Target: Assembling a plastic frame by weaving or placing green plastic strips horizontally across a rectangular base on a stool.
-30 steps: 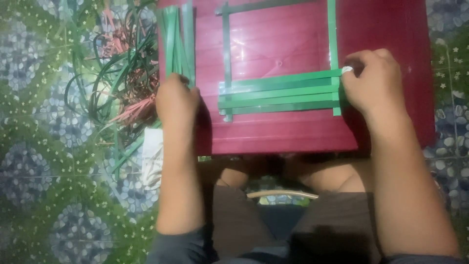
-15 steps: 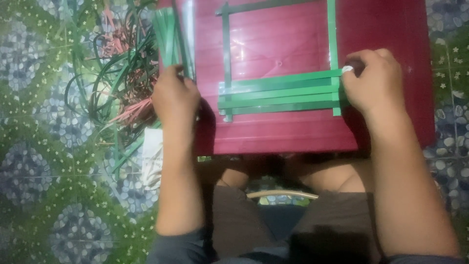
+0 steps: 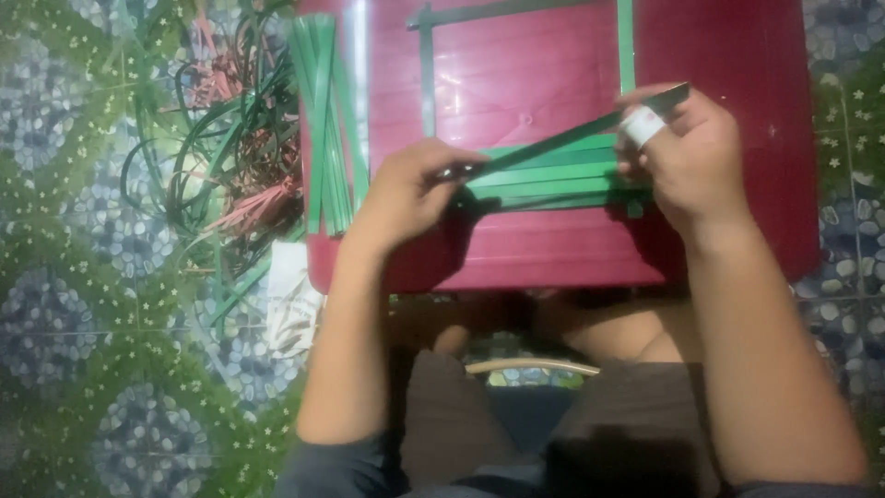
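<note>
A dark red board (image 3: 553, 65) lies across my lap. On it sits a partly woven frame of green strips (image 3: 544, 180), with two upright strips and several flat horizontal ones. My left hand (image 3: 410, 189) pinches one end of a loose green strip (image 3: 562, 138). My right hand (image 3: 682, 152), with a white wrap on one finger, grips the other end near the frame's right upright. The strip slants upward to the right above the woven rows.
A bundle of cut green strips (image 3: 323, 120) lies along the board's left edge. A tangle of green and pink strips (image 3: 230, 157) sits on the patterned floor mat (image 3: 92, 304) to the left. A white scrap (image 3: 290, 300) lies below it.
My left hand left the strip bundle at the board's left edge and came to the middle with one strip. My right hand lifted slightly and took the strip's other end.
</note>
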